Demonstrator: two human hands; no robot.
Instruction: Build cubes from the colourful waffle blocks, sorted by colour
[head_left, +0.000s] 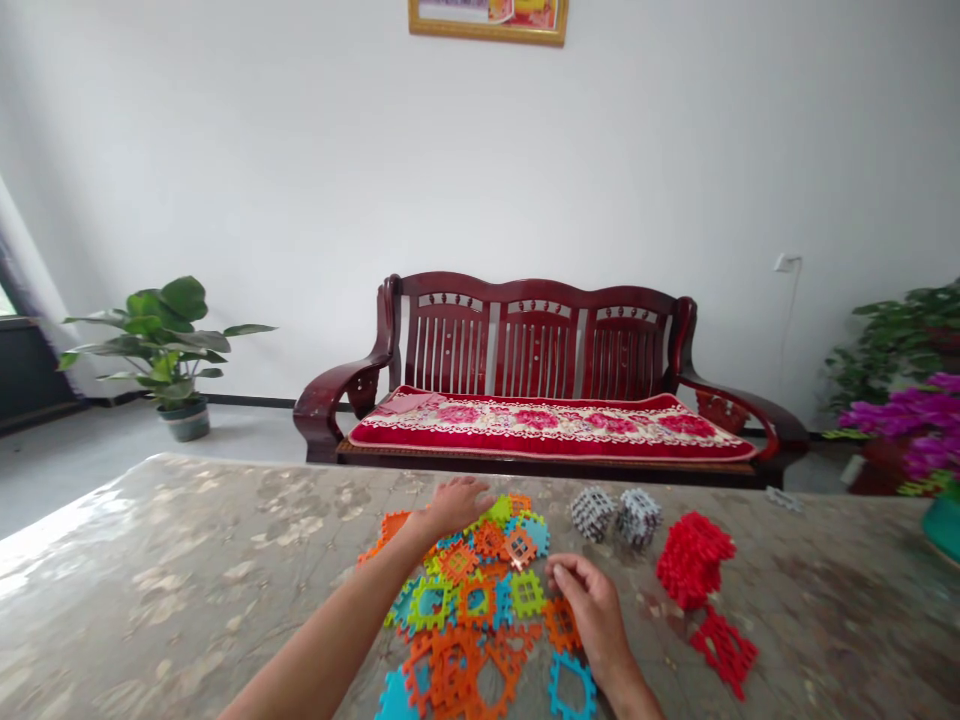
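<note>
On the table lies a heap of flat, notched plastic building pieces in orange, lime green and blue, such as an orange piece, a green window piece and a blue ring piece. My left hand reaches over the far part of the heap, open, its fingers stretched out; its underside is hidden. At the heap's right edge is my right hand, fingers loosely bent and apart with no piece visible between them. An orange window piece lies beside it, partly covered by the hand.
Two grey stacks stand right of the heap. Nearby are a red stack and loose red pieces. A lone grey piece lies near the table's far edge. A wooden bench stands behind; purple flowers are at right.
</note>
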